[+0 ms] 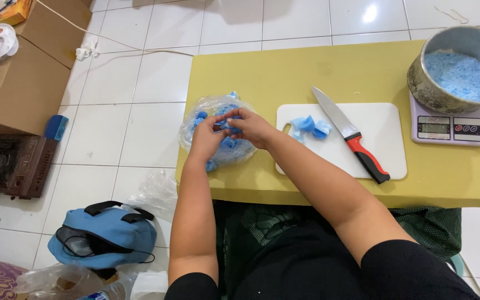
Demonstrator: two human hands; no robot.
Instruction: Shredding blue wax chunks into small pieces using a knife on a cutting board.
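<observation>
A clear plastic bag (218, 130) of blue pieces lies on the left part of the yellow table (306, 72), crumpled and open at the top, with both hands working in its mouth. At the table's right edge a white kitchen scale (450, 128) shows a small grey rectangular screen (433, 127) on its front, beside two round red-ringed buttons. On the floor at far left stand brown cardboard boxes (23, 83); the orange carton (4, 15) on top carries what may be a printed label.
</observation>
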